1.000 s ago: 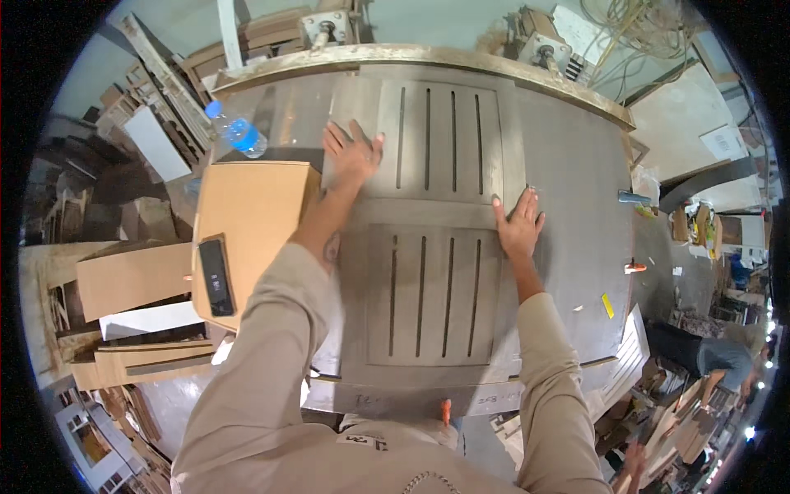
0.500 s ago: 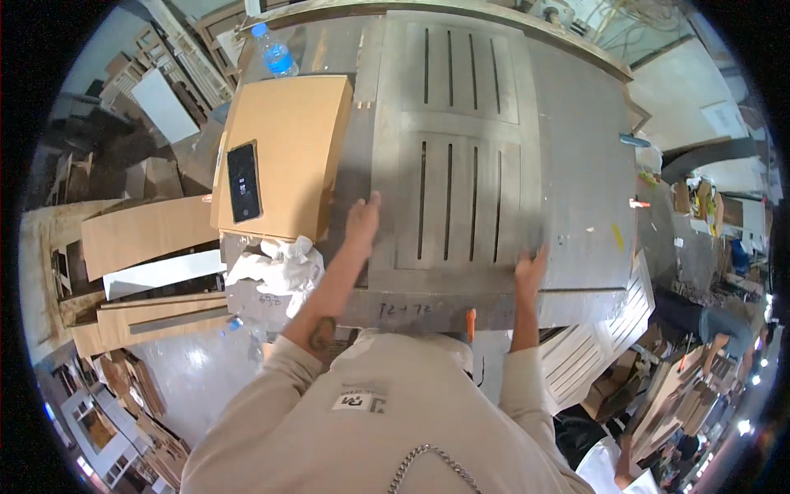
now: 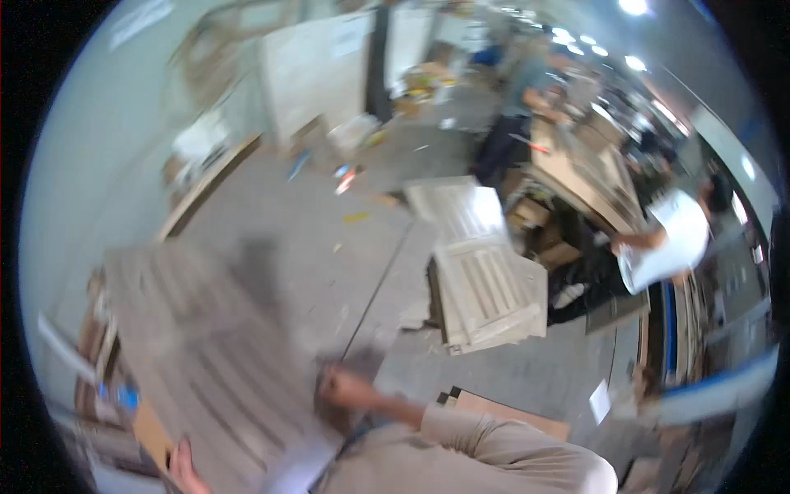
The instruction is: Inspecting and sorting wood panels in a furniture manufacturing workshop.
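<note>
A grey-brown slotted wooden door panel stretches across the lower left, smeared by motion and lifted at an angle above the grey worktable. Its left edge near the lower rim is gripped by my left hand, fingers over the top face. My right hand is closed at the panel's opposite edge; blur hides part of its fingers. A dark shadow of the panel falls on the table.
Other slotted panels are stacked right of the table. Two people work farther off, one in a teal top, one in a white shirt, near a wooden bench. A cardboard box and bottle sit at lower left.
My view has swung to the right. The panel, flat on the table before with my hands by its sides, is now raised and tilted in my grip.
</note>
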Demonstrator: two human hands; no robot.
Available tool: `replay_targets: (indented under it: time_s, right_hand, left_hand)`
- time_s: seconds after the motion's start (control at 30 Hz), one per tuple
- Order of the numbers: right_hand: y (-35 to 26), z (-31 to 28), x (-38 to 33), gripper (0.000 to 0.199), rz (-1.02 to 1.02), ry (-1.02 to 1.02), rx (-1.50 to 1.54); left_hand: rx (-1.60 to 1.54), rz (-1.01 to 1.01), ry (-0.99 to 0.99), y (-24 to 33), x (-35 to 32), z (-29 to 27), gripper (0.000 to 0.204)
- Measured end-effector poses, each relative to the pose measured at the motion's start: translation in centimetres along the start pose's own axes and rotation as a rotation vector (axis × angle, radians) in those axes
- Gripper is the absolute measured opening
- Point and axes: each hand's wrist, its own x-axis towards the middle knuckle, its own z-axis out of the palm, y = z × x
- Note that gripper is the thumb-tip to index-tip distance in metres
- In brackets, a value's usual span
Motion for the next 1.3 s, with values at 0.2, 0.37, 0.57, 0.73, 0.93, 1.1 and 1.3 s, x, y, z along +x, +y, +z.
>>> replay_targets:
  time_s: [0.2,0.37,0.57,0.73,0.93,1.1,1.3]
  right_hand:
    - [3.4,11.0,-6.2,0.069,-0.092,-0.12,0.201]
    - [-5.4,6.5,-6.7,0.071,-0.48,-0.044,0.201]
    - [-20.3,-8.0,-13.8,0.092,-0.407,0.001,0.386]
    - [-19.0,-11.4,-14.0,0.055,-0.219,0.09,0.193]
    - [-18.0,-7.3,-14.5,0.036,-0.215,0.402,0.03]
    - [-18.4,-3.6,-25.3,0.042,-0.203,0.521,0.086]
    - [-12.7,5.0,-49.0,0.047,0.23,0.93,0.316]
  left_hand:
    - [0.185,0.303,-0.142,7.8,-7.6,2.9,0.027]
    - [0.547,0.57,-0.355,7.5,-8.6,5.6,0.024]
    - [-0.186,0.081,-0.628,-10.5,6.5,13.7,0.047]
    - [-0.306,-0.52,-0.591,-22.3,7.1,20.3,0.046]
    - [-0.537,-0.462,-0.884,-21.9,8.1,21.9,0.045]
    - [-1.295,-0.453,-1.732,-24.6,11.7,23.3,0.049]
    - [-0.709,-0.001,-1.337,-5.9,-10.2,22.1,0.064]
